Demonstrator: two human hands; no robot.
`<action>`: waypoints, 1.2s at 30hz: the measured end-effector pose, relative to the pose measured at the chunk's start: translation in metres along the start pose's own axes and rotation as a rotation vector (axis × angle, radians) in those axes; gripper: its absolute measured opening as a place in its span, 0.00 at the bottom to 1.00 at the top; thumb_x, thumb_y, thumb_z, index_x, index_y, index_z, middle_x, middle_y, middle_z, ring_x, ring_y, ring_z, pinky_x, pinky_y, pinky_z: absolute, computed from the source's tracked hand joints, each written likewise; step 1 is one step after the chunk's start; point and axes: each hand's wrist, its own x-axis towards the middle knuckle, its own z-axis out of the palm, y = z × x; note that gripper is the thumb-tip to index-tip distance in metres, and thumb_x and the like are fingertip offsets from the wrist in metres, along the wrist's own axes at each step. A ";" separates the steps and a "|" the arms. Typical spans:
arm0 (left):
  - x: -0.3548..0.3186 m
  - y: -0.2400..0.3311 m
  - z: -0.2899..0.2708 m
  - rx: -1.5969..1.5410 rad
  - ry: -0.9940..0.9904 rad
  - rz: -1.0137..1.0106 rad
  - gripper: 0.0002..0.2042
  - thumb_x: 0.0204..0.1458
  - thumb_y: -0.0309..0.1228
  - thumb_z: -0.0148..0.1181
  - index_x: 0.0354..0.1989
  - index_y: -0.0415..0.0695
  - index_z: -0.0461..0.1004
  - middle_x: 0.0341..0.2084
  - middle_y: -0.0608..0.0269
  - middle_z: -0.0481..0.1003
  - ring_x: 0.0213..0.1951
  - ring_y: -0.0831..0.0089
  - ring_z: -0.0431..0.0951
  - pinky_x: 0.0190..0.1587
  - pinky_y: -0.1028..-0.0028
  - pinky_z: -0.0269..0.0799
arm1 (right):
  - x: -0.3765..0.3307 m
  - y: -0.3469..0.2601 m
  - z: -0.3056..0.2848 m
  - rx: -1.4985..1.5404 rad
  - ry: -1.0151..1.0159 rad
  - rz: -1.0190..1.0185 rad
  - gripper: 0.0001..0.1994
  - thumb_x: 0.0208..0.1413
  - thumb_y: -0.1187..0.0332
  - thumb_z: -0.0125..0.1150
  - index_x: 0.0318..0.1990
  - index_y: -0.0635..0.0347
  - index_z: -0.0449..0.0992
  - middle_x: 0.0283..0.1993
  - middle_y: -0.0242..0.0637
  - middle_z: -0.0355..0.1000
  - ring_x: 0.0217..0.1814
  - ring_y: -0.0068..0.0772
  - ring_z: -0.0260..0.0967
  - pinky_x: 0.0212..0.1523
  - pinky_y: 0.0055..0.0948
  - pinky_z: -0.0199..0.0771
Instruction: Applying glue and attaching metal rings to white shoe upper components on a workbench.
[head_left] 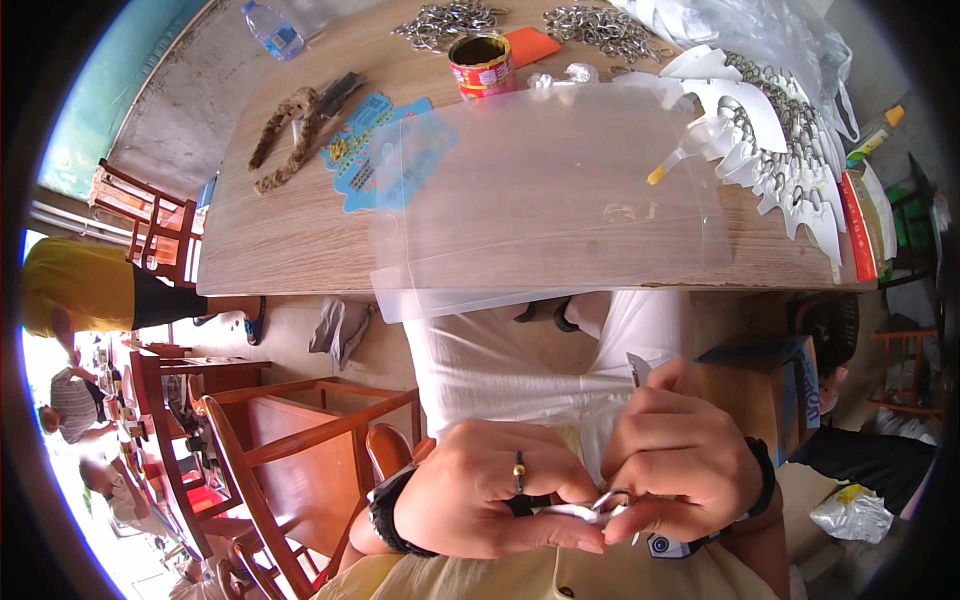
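Observation:
My left hand and my right hand meet low in front of my shirt, thumbs and fingers closed. Between the fingertips is a small metal ring, pinched by my right hand. A small white piece lies against my left thumb; its kind is mostly hidden. A thin metal blade-like tip sticks up out of my right fist, its handle covered by the fingers. Beyond the hands, a translucent plastic sheet covers the near part of the wooden table and overhangs its edge.
Pliers with fuzzy wrapped handles lie beside a blue card. A red tin stands between piles of metal clasps. White pieces with metal clasps line the right side. Wooden chairs stand left, a cardboard box right.

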 end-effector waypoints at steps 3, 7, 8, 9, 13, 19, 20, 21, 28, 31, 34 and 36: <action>0.000 -0.004 0.001 -0.202 -0.061 -0.012 0.08 0.43 0.29 0.71 0.27 0.41 0.78 0.22 0.62 0.76 0.25 0.66 0.76 0.26 0.71 0.67 | -0.001 0.008 0.005 0.172 0.015 -0.042 0.16 0.49 0.54 0.66 0.23 0.54 0.71 0.27 0.26 0.66 0.29 0.26 0.62 0.37 0.30 0.51; 0.002 -0.015 0.008 -0.385 -0.088 0.030 0.06 0.47 0.28 0.68 0.28 0.40 0.78 0.22 0.61 0.76 0.25 0.67 0.75 0.28 0.72 0.67 | -0.001 0.018 0.011 0.369 0.049 -0.092 0.18 0.52 0.51 0.64 0.21 0.55 0.73 0.25 0.24 0.70 0.29 0.25 0.66 0.37 0.31 0.50; 0.002 -0.016 0.010 -0.413 -0.079 0.033 0.06 0.47 0.28 0.68 0.28 0.40 0.78 0.22 0.61 0.76 0.26 0.67 0.75 0.28 0.72 0.67 | -0.001 0.020 0.012 0.420 0.058 -0.107 0.18 0.52 0.51 0.63 0.21 0.55 0.73 0.25 0.23 0.71 0.29 0.25 0.66 0.37 0.32 0.49; 0.003 -0.017 0.012 -0.443 -0.072 0.036 0.06 0.47 0.28 0.68 0.28 0.39 0.78 0.22 0.61 0.76 0.26 0.67 0.76 0.29 0.72 0.67 | -0.001 0.022 0.014 0.462 0.073 -0.119 0.18 0.53 0.51 0.63 0.21 0.55 0.73 0.25 0.23 0.70 0.29 0.25 0.66 0.38 0.32 0.50; 0.003 -0.023 0.018 -0.549 -0.028 0.052 0.06 0.47 0.26 0.67 0.28 0.37 0.77 0.24 0.59 0.77 0.28 0.66 0.76 0.31 0.71 0.67 | 0.000 0.032 0.027 0.625 0.156 -0.208 0.18 0.53 0.53 0.62 0.21 0.55 0.71 0.26 0.24 0.68 0.30 0.28 0.63 0.39 0.31 0.50; -0.002 -0.031 0.017 -0.587 0.004 -0.006 0.06 0.49 0.26 0.65 0.28 0.35 0.76 0.25 0.57 0.76 0.29 0.69 0.75 0.32 0.73 0.66 | -0.005 0.034 0.027 0.391 0.240 -0.157 0.20 0.50 0.48 0.61 0.23 0.55 0.70 0.28 0.28 0.68 0.31 0.30 0.65 0.40 0.30 0.53; -0.002 -0.031 0.015 -0.559 0.004 -0.022 0.07 0.50 0.26 0.65 0.28 0.35 0.76 0.24 0.56 0.76 0.29 0.69 0.74 0.32 0.73 0.65 | -0.007 0.032 0.027 0.292 0.305 -0.122 0.23 0.50 0.43 0.58 0.24 0.55 0.72 0.30 0.30 0.70 0.31 0.31 0.67 0.40 0.30 0.55; -0.003 -0.032 0.013 -0.547 -0.007 -0.013 0.07 0.50 0.26 0.65 0.28 0.35 0.76 0.24 0.57 0.75 0.29 0.69 0.74 0.32 0.73 0.65 | -0.008 0.030 0.026 0.194 0.365 -0.086 0.26 0.50 0.39 0.55 0.26 0.56 0.74 0.32 0.31 0.72 0.31 0.33 0.68 0.40 0.30 0.57; -0.002 -0.038 0.004 -0.598 -0.055 0.154 0.07 0.48 0.27 0.66 0.30 0.35 0.78 0.26 0.56 0.76 0.27 0.66 0.72 0.31 0.70 0.65 | -0.016 0.027 -0.001 0.043 0.103 0.038 0.23 0.52 0.42 0.57 0.28 0.55 0.76 0.34 0.30 0.76 0.41 0.37 0.74 0.45 0.33 0.57; -0.006 -0.029 -0.004 -0.356 0.058 -0.035 0.10 0.43 0.28 0.70 0.30 0.34 0.80 0.26 0.53 0.78 0.27 0.65 0.75 0.30 0.71 0.68 | -0.020 0.022 -0.010 0.320 0.018 0.111 0.12 0.46 0.59 0.70 0.24 0.53 0.73 0.23 0.22 0.70 0.41 0.33 0.72 0.43 0.33 0.53; -0.007 -0.013 -0.016 0.066 0.041 -0.249 0.21 0.37 0.28 0.74 0.43 0.36 0.79 0.35 0.50 0.79 0.37 0.64 0.79 0.39 0.74 0.71 | -0.022 0.023 -0.014 0.186 0.043 0.071 0.13 0.46 0.58 0.70 0.23 0.52 0.73 0.23 0.22 0.69 0.36 0.31 0.70 0.43 0.32 0.53; -0.003 -0.008 -0.019 -0.068 0.050 -0.302 0.25 0.36 0.30 0.75 0.46 0.38 0.78 0.36 0.52 0.79 0.40 0.63 0.79 0.43 0.72 0.71 | -0.020 0.018 -0.017 0.123 0.030 0.083 0.13 0.45 0.57 0.70 0.23 0.52 0.73 0.23 0.22 0.69 0.34 0.30 0.68 0.42 0.32 0.53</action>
